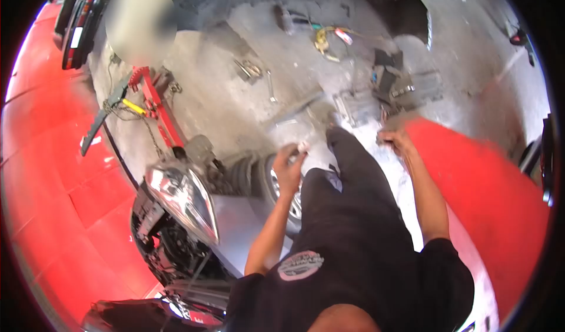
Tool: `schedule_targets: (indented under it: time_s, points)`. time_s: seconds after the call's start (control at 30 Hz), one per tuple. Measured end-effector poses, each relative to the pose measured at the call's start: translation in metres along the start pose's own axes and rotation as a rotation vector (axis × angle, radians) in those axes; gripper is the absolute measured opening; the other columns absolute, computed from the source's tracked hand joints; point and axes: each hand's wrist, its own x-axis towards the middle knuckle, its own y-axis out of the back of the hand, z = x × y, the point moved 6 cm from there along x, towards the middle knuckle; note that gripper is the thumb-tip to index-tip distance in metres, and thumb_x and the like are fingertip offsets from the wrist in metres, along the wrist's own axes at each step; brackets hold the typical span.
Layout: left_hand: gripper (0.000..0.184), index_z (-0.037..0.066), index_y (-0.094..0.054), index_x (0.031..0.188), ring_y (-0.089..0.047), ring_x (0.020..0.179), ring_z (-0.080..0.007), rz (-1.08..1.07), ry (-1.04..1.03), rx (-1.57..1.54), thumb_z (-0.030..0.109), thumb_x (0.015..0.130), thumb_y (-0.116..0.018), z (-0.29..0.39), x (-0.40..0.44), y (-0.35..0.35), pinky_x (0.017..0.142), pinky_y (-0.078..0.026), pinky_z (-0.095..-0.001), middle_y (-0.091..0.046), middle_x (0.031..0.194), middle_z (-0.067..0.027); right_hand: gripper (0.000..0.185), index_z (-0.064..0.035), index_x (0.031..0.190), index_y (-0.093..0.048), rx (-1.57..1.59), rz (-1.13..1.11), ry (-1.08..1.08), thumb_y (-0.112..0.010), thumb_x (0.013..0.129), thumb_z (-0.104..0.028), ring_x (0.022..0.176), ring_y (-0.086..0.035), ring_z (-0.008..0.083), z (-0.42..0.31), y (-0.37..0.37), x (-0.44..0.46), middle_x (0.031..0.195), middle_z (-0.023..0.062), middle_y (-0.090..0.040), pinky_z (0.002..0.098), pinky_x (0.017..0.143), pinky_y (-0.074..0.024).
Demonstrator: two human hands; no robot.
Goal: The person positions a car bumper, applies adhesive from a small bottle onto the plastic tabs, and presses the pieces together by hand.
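Observation:
My left hand (287, 168) is pinched around a small pale object (303, 147), too blurred to name. Below that hand and partly hidden by the arm is a car wheel (296, 205) with a silver rim. My right hand (398, 142) is held out with its fingers curled together. Something small and dark may be at its fingertips, but I cannot make it out. Left of my left arm, a clear car headlight (182, 197) sits above exposed dark front-end parts.
A red metal arm (156, 105) with a chain stands at the left. On the concrete floor lie a wrench (271, 86), a yellow cord-like bundle (322, 42) and several blurred dark parts (385, 70). Red surfaces (482, 185) flank both sides.

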Motion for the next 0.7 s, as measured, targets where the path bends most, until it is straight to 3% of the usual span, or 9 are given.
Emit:
schedule_targets:
  time_s: [0.13, 0.33, 0.4, 0.47, 0.53, 0.63, 0.7]
  points:
    - [0.027, 0.003, -0.075, 0.109, -0.066, 0.098, -0.0165, -0.035, 0.064, -0.014, -0.002, 0.082, -0.076, 0.019, 0.07, 0.002, 0.087, -0.051, -0.0282, -0.07, 0.108, -0.0076, 0.03, 0.0136, 0.102, -0.068, -0.042, 0.004, 0.002, -0.076, 0.081, -0.006, 0.077, -0.071, 0.0265, -0.077, -0.046, 0.031, 0.09, 0.0176, -0.071, 0.0366, 0.072, -0.0615]
    - [0.031, -0.003, -0.072, 0.112, -0.065, 0.092, -0.0175, -0.219, 0.006, 0.03, 0.001, 0.081, -0.077, 0.046, 0.207, -0.009, 0.082, -0.051, -0.0287, -0.069, 0.108, -0.011, 0.029, 0.0127, 0.1, -0.069, 0.025, 0.088, 0.079, -0.077, 0.081, -0.008, 0.078, -0.071, 0.0244, -0.167, -0.091, 0.085, 0.089, 0.0156, -0.071, 0.0361, 0.07, -0.0619]
    - [0.032, -0.003, -0.071, 0.11, -0.066, 0.093, -0.02, -0.277, -0.002, 0.064, 0.001, 0.079, -0.077, 0.048, 0.263, -0.015, 0.084, -0.051, -0.0297, -0.069, 0.108, -0.012, 0.027, 0.0094, 0.1, -0.069, 0.06, 0.087, 0.107, -0.077, 0.083, -0.009, 0.077, -0.071, 0.0217, -0.192, -0.107, 0.109, 0.088, 0.0127, -0.071, 0.0319, 0.07, -0.0619]
    - [0.03, -0.003, -0.071, 0.109, -0.066, 0.095, -0.0214, -0.305, -0.033, 0.061, 0.001, 0.08, -0.077, 0.04, 0.323, -0.02, 0.086, -0.051, -0.0305, -0.069, 0.108, -0.0125, 0.028, 0.0091, 0.104, -0.069, 0.127, 0.148, 0.126, -0.076, 0.083, -0.009, 0.079, -0.071, 0.0197, -0.214, -0.121, 0.139, 0.09, 0.0114, -0.071, 0.031, 0.071, -0.0614]
    - [0.029, -0.001, -0.073, 0.109, -0.066, 0.099, -0.0214, -0.377, -0.023, 0.028, 0.002, 0.08, -0.076, 0.021, 0.383, -0.033, 0.088, -0.05, -0.0315, -0.07, 0.108, -0.0111, 0.024, 0.0102, 0.099, -0.069, 0.169, 0.163, 0.176, -0.075, 0.083, -0.007, 0.081, -0.071, 0.0235, -0.224, -0.12, 0.185, 0.092, 0.0146, -0.071, 0.0355, 0.072, -0.0614]
    - [0.029, -0.002, -0.072, 0.109, -0.066, 0.098, -0.0215, -0.594, -0.193, 0.125, 0.002, 0.08, -0.077, 0.002, 0.488, -0.062, 0.089, -0.05, -0.031, -0.07, 0.107, -0.0109, 0.02, 0.0089, 0.098, -0.07, 0.232, 0.288, 0.238, -0.074, 0.084, -0.005, 0.085, -0.071, 0.0256, -0.253, -0.129, 0.241, 0.094, 0.0149, -0.071, 0.0386, 0.076, -0.0607]
    - [0.026, -0.002, -0.073, 0.107, -0.067, 0.096, -0.0201, -0.669, -0.13, 0.122, -0.001, 0.081, -0.077, -0.02, 0.541, -0.073, 0.089, -0.05, -0.0294, -0.07, 0.107, -0.0108, 0.021, 0.0087, 0.1, -0.071, 0.254, 0.27, 0.238, -0.074, 0.084, -0.005, 0.085, -0.07, 0.025, -0.27, -0.136, 0.29, 0.095, 0.0148, -0.071, 0.0386, 0.077, -0.0602]
